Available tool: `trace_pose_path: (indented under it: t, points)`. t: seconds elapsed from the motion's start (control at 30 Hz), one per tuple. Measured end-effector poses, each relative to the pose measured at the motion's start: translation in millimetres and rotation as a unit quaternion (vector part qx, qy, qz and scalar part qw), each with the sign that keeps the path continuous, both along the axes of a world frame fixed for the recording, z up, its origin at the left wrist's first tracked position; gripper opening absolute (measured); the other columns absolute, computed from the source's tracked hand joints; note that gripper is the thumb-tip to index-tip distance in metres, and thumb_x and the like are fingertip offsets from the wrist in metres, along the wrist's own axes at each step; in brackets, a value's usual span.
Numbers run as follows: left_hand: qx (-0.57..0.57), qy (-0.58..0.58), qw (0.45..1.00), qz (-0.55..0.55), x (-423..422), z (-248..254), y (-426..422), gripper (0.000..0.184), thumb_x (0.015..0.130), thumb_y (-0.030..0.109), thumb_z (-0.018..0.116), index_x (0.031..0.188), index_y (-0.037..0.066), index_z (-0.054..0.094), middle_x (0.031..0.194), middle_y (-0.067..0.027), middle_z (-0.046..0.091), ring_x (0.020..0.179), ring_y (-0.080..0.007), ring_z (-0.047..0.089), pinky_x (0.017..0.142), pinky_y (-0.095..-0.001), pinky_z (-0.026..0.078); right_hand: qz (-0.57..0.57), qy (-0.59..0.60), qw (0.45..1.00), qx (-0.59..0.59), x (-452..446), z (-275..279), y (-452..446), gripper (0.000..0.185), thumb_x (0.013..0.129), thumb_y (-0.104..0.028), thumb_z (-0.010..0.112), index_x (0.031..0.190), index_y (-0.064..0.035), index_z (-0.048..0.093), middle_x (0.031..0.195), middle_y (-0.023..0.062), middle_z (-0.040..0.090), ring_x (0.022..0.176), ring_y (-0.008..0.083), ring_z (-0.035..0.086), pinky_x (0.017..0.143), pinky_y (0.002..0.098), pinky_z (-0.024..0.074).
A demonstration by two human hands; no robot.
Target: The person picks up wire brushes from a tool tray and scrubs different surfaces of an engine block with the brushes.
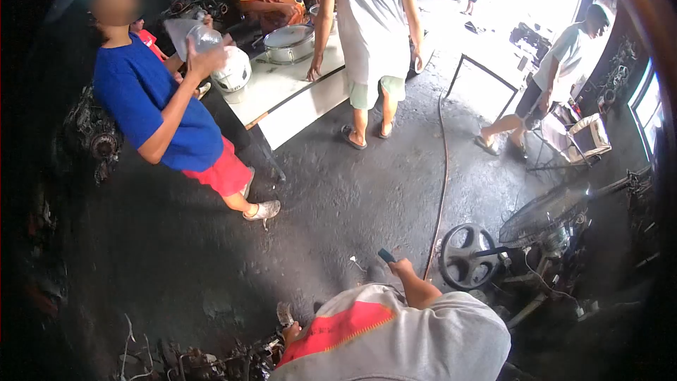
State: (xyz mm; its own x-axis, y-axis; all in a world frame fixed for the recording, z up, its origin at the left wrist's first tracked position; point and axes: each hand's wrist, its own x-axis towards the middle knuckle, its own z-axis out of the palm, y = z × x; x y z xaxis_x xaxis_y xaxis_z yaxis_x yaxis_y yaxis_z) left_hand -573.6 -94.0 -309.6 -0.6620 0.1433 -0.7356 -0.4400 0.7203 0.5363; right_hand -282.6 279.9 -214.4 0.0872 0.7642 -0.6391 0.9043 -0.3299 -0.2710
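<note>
Low in the view, my right hand reaches out from a grey sleeve. Its fingers are closed around a dark, flat, phone-like object that points up and to the left. My left hand is small and partly hidden beside my grey and red shirt. It appears closed at the lower end of a short, pale, ribbed object, whose kind I cannot make out. Below that hand lie dark metal parts.
A person in blue holds clear plastic by a white helmet. Drums stand on a white table with more people around. A hose crosses the floor; a steering wheel and fan are at right.
</note>
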Motion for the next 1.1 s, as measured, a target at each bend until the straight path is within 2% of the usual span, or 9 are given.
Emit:
trace_pose_path:
  t: [0.13,0.3,0.47,0.67,0.77,0.87,0.93,1.03,1.1]
  points:
    - [-0.083,-0.046,0.995,0.023,-9,6,23,0.031,0.069,0.031,0.059,0.066,0.0,0.058,0.064,-0.0091,0.058,0.059,-0.0214,0.055,0.057,-0.0349,0.042,0.003,-0.003,1.0,0.005,30,-35,-13,0.051,0.067,-0.047,0.058,0.082,0.001,0.063,0.085,0.0204,0.061,0.086,0.0293,0.06,0.072,0.0353,0.0468]
    - [-0.101,0.002,0.993,-0.059,-4,20,29,0.031,0.069,0.03,0.059,0.067,0.0,0.06,0.066,-0.01,0.059,0.061,-0.0215,0.055,0.059,-0.0342,0.042,-0.079,0.029,0.995,-0.058,30,40,-29,0.052,0.067,-0.046,0.058,0.089,0.0013,0.061,0.093,0.0218,0.059,0.091,0.0302,0.058,0.077,0.0343,0.0457]
    - [-0.109,0.01,0.988,-0.107,-7,19,38,0.031,0.069,0.03,0.059,0.067,-0.001,0.06,0.068,-0.0112,0.06,0.064,-0.0217,0.056,0.061,-0.0336,0.042,-0.07,0.025,0.997,-0.016,35,-4,-26,0.047,0.07,-0.045,0.056,0.091,-0.0034,0.062,0.094,0.0203,0.059,0.092,0.0305,0.057,0.077,0.035,0.0455]
    - [-0.037,0.012,0.994,-0.101,-15,17,43,0.031,0.07,0.03,0.06,0.066,-0.001,0.061,0.07,-0.0128,0.061,0.069,-0.0218,0.057,0.065,-0.0327,0.042,-0.133,0.052,0.99,-0.02,37,29,-33,0.042,0.069,-0.045,0.056,0.075,-0.0038,0.065,0.08,0.0165,0.063,0.083,0.0289,0.061,0.074,0.0346,0.0462]
    - [-0.095,0.032,0.983,-0.156,-22,29,59,0.033,0.071,0.031,0.061,0.067,-0.002,0.062,0.072,-0.0146,0.062,0.071,-0.0235,0.058,0.068,-0.0339,0.043,-0.155,0.03,0.987,0.014,43,23,-38,0.041,0.068,-0.044,0.058,0.072,-0.0037,0.065,0.077,0.0159,0.063,0.081,0.0287,0.061,0.073,0.035,0.0464]
    - [-0.171,0.086,0.955,-0.227,-21,54,76,0.036,0.071,0.034,0.06,0.068,-0.002,0.064,0.072,-0.0165,0.063,0.07,-0.0259,0.059,0.068,-0.0361,0.043,-0.17,0.061,0.983,-0.045,50,20,-45,0.041,0.067,-0.044,0.058,0.075,-0.0039,0.065,0.083,0.0172,0.062,0.084,0.0286,0.061,0.073,0.0358,0.0466]
    - [-0.141,0.081,0.961,-0.222,-23,43,81,0.037,0.071,0.036,0.06,0.068,-0.001,0.064,0.073,-0.017,0.063,0.071,-0.0266,0.059,0.068,-0.0368,0.043,-0.186,0.023,0.982,-0.007,55,3,-52,0.031,0.06,-0.026,0.056,0.083,-0.0073,0.065,0.096,0.0146,0.061,0.093,0.0277,0.058,0.076,0.037,0.0466]
    - [-0.113,0.089,0.96,-0.241,-22,24,73,0.039,0.071,0.037,0.058,0.067,-0.001,0.064,0.073,-0.0168,0.063,0.07,-0.0267,0.059,0.067,-0.0374,0.043,-0.187,0.048,0.976,-0.101,63,43,-53,0.038,0.062,-0.031,0.058,0.093,-0.008,0.063,0.103,0.0137,0.059,0.097,0.0278,0.056,0.078,0.0372,0.0459]
    - [-0.11,0.108,0.95,-0.271,-22,12,73,0.039,0.07,0.038,0.058,0.067,-0.001,0.063,0.072,-0.0162,0.063,0.069,-0.026,0.059,0.065,-0.0373,0.043,-0.184,0.044,0.977,-0.1,70,17,-49,0.042,0.064,-0.034,0.059,0.096,-0.0081,0.062,0.105,0.0137,0.058,0.098,0.0277,0.056,0.079,0.0375,0.0456]
